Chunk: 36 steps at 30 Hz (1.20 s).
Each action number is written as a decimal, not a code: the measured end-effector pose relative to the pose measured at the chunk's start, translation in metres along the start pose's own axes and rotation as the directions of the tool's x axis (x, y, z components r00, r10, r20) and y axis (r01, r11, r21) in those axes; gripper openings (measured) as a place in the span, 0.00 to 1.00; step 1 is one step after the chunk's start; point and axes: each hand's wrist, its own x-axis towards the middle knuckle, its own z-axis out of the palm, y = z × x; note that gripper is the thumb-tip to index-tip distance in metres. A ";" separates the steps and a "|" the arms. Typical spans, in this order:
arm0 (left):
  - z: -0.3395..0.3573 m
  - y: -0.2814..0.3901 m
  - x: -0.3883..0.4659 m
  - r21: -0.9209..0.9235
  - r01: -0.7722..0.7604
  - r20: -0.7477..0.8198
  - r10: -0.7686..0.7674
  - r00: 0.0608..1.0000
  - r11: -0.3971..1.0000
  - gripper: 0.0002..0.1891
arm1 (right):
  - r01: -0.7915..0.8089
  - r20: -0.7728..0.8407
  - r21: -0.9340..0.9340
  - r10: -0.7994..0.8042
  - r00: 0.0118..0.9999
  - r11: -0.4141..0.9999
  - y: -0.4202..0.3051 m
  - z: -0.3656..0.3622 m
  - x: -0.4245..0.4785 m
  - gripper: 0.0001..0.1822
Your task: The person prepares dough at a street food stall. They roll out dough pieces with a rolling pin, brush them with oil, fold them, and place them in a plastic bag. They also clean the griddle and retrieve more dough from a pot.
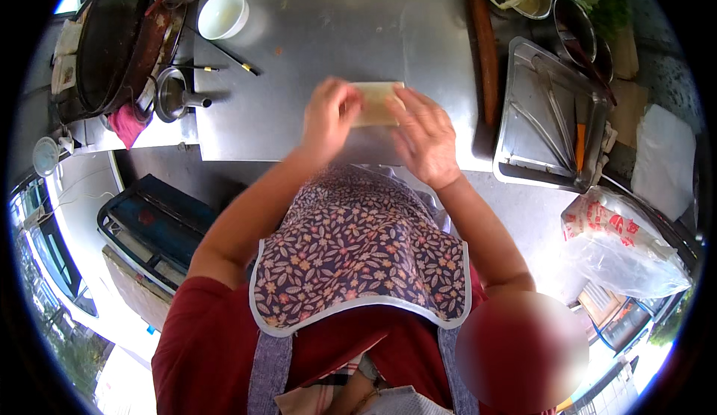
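Note:
A pale, flat rectangular piece, perhaps dough (374, 104), lies on or just above the steel worktop (347, 39) in front of me. My left hand (331, 113) is at its left end, fingers curled and blurred; whether they pinch it I cannot tell. The fingers of my right hand (423, 129) touch its right end, spread a little and laid over the edge. Some of the piece's left edge is hidden behind my left fingers.
A wooden rolling pin (484, 56) and a metal tray (504, 140) with tongs (539, 135) and an orange-handled knife (580, 146) are at right. At left are a white bowl (223, 15), a metal ladle (171, 94) and a large dark pan (112, 34). Metal bowls stand at the back right.

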 end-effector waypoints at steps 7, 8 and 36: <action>-0.006 -0.007 0.033 0.153 0.243 0.216 -0.272 0.938 0.958 0.17 | -0.150 0.268 0.144 0.108 0.957 0.978 0.034 0.006 0.031 0.32; -0.004 -0.003 0.040 0.121 0.264 0.286 -0.288 0.914 0.957 0.17 | -0.177 0.209 0.145 0.145 0.967 0.973 0.039 0.009 0.041 0.30; -0.054 0.086 0.061 -0.797 0.415 0.335 -0.251 0.908 0.439 0.29 | -0.283 0.101 0.434 0.265 0.959 0.855 -0.030 -0.069 0.098 0.27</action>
